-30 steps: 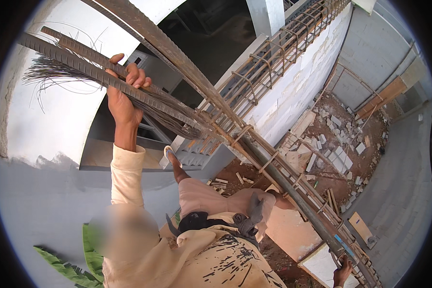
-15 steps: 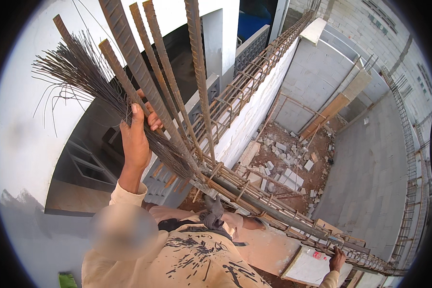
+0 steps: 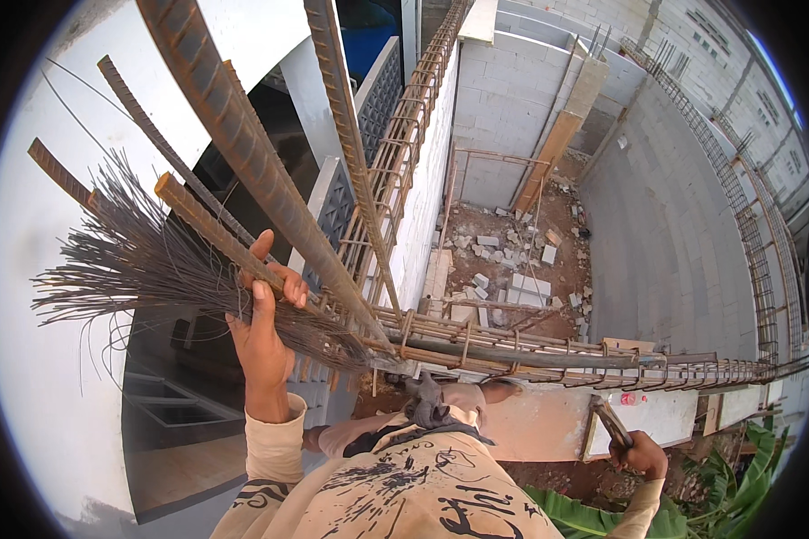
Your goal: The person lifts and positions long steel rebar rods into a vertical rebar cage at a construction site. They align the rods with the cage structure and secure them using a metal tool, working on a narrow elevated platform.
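Note:
My left hand [image 3: 268, 328] is closed round a thick bundle of thin dark tie wire [image 3: 144, 256], its loose ends fanning out to the left. The fingers also reach across a rusty upright rebar [image 3: 202, 216] beside the bundle. The bundle's lower end lies by the foot of the rebars, near the corner of the reinforcement cage [image 3: 512, 355]. At the lower right my right hand [image 3: 640, 455] grips a dark metal hand tool, seemingly pincers [image 3: 609, 422], clear of the cage. Its jaws are too small to make out.
Several tall rebars [image 3: 270, 180] rise close to my left hand. Another cage [image 3: 413, 135] runs along the white wall. Beyond it lies a pit with broken blocks [image 3: 526, 292]. Boards [image 3: 530, 431] form a platform below me; banana leaves [image 3: 746, 476] stand at the lower right.
My view has turned rightward. My right hand has drawn back from the cage, and the tool in it now shows. My left hand keeps hold of the wire bundle.

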A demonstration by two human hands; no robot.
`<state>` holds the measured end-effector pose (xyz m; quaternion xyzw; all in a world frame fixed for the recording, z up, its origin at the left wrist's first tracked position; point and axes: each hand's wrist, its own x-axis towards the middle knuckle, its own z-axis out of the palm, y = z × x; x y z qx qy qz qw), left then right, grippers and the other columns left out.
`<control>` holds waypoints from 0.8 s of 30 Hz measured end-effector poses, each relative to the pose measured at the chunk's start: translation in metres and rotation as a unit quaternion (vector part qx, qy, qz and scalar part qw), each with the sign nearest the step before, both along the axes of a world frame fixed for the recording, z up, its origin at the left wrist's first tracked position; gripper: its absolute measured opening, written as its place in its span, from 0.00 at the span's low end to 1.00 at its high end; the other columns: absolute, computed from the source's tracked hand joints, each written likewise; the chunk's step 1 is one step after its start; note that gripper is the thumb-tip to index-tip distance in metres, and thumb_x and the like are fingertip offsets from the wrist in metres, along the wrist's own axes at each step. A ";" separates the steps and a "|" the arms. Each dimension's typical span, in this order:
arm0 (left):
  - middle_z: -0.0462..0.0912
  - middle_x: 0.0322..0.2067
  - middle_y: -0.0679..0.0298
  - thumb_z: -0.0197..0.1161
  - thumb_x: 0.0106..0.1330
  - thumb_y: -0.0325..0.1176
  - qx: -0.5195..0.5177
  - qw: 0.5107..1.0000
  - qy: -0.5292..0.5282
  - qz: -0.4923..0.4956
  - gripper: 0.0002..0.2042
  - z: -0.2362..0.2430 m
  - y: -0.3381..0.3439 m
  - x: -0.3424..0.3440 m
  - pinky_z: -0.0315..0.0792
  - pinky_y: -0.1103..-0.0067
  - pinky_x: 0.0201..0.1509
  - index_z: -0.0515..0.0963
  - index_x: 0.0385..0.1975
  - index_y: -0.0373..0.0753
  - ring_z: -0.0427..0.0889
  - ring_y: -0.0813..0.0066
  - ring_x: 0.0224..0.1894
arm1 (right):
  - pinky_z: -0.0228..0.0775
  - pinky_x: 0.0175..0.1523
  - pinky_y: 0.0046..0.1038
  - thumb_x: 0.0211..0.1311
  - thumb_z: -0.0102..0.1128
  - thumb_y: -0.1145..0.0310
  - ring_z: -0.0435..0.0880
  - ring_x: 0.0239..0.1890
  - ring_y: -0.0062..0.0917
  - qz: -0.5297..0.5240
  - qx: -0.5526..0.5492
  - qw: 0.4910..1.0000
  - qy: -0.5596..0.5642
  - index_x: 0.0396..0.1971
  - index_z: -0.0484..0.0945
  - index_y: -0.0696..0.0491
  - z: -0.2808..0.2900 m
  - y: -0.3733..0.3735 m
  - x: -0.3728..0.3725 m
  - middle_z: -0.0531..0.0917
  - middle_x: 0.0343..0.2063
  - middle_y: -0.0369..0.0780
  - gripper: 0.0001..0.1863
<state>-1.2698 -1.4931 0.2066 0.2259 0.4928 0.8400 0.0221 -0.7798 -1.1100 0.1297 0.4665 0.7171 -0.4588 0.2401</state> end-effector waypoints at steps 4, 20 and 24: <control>0.75 0.30 0.64 0.53 0.77 0.41 -0.005 1.000 0.016 -0.015 0.26 -0.002 -0.003 -0.002 0.71 0.78 0.43 0.63 0.66 0.28 0.74 0.77 0.35 | 0.75 0.34 0.28 0.51 0.54 0.81 0.82 0.26 0.25 0.049 -0.039 0.975 0.212 0.29 0.77 0.58 0.018 -0.060 -0.115 0.83 0.22 0.39 0.06; 0.78 0.23 0.59 0.54 0.75 0.39 -0.122 0.986 0.105 0.043 0.16 0.002 0.010 -0.001 0.70 0.71 0.37 0.75 0.32 0.31 0.75 0.70 0.27 | 0.67 0.39 0.22 0.76 0.49 0.55 0.77 0.34 0.16 0.014 0.040 0.664 0.747 0.37 0.73 0.55 0.137 -0.158 -0.474 0.84 0.34 0.45 0.17; 0.78 0.25 0.62 0.52 0.76 0.42 -0.111 0.987 0.107 0.047 0.16 0.006 0.004 0.004 0.69 0.73 0.38 0.76 0.32 0.36 0.74 0.72 0.28 | 0.68 0.43 0.26 0.77 0.44 0.51 0.78 0.35 0.24 -0.044 0.112 0.642 0.757 0.45 0.71 0.57 0.142 -0.172 -0.482 0.82 0.32 0.45 0.21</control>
